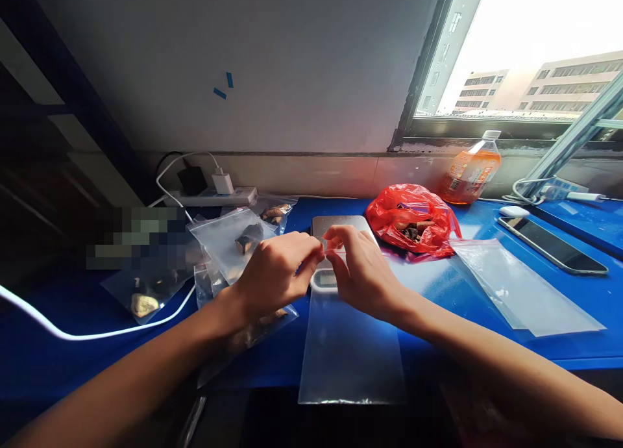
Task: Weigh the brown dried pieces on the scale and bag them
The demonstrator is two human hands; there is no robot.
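A clear zip-lock bag (351, 350) hangs from both hands, its lower end past the table's front edge; nothing shows inside it. My left hand (280, 266) pinches the bag's top edge, fingers curled. Close beside it, my right hand (363, 269) pinches the same edge between thumb and fingers. Behind and partly under the hands lies a small digital scale (318, 224) with a metal plate, its display partly covered. To the right of the scale sits an open red plastic bag (413, 217) with brown dried pieces in it.
Several clear bags with dried pieces (145, 304) lie at left. Flat zip-lock bags (525, 286), a phone (552, 243) and an earbud case (514, 211) are at right. A drink bottle (472, 169) and power strip (238, 195) stand by the wall. A white cable (92, 337) crosses the left side.
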